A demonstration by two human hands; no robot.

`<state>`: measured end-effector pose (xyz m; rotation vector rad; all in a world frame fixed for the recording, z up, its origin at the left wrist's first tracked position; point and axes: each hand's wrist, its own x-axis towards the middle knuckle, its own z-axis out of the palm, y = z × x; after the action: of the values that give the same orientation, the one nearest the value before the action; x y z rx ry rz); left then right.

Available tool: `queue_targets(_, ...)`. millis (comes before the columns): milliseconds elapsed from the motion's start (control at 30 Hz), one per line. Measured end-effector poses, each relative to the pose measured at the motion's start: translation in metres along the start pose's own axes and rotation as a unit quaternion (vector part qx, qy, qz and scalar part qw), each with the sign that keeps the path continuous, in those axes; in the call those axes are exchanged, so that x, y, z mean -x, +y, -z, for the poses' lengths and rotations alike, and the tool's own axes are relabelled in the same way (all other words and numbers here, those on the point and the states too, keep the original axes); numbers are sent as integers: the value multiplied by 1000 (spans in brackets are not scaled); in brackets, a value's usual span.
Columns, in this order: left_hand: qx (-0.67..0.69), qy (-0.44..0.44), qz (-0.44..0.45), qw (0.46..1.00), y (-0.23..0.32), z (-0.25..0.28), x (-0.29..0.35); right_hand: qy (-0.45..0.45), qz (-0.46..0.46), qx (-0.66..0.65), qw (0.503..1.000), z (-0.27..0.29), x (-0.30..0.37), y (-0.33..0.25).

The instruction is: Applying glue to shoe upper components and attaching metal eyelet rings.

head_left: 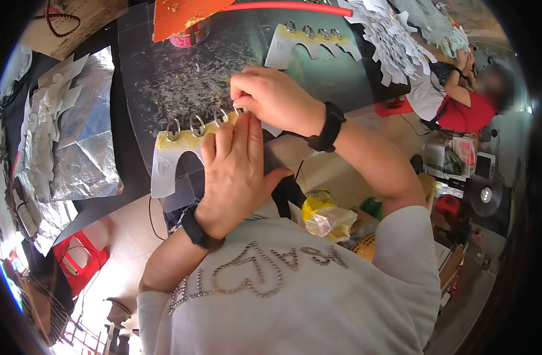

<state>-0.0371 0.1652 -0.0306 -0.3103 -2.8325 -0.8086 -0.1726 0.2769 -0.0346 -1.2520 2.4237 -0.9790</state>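
A white scalloped strip (165, 168) with a yellowish glued upper edge lies at the near edge of the dark work table. Several oval metal rings (173, 129) stand along that edge. My left hand (232, 163) lies on the strip with its fingers stretched out, covering its right part. Just beyond those fingertips, my right hand (277, 97) is closed in a pinch at the strip's upper edge. A metal ring (240, 110), partly hidden, shows at its fingertips. Farther back lies a similar white strip (281, 52) carrying several rings.
An orange sheet (188, 16) sits above a pink tin (190, 36), near a red rod (294, 6). Dried glue (182, 77) covers the table. White pieces (43, 136) are stacked at left, more white pieces (389, 41) at far right. A person in red (469, 109) works beyond.
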Motion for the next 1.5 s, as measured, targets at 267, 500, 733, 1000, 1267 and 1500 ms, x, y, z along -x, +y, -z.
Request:
queue_targets(267, -7, -1, 2, 1000, 0, 1, 1, 18, 10, -17, 1000, -4, -1, 0)
queue_targets(500, -20, -7, 2, 1000, 1, 1, 1, 5, 40, 8, 999, 1, -5, 4)
queue_targets(733, -79, 15, -10, 997, 4, -5, -2, -11, 27, -10, 1000, 3, -7, 5)
queue_targets(1000, 16, 81, -133, 988, 10, -3, 13, -40, -19, -9, 999, 4, -7, -3)
queue_targets(1267, -35, 90, 48, 994, -39, 52, 57, 17, -70, -129, 989, 17, 10, 5)
queue_targets(1500, -19, 135, 115, 984, -57, 43, 57, -14, -176, -24, 984, 26, 45, -11)
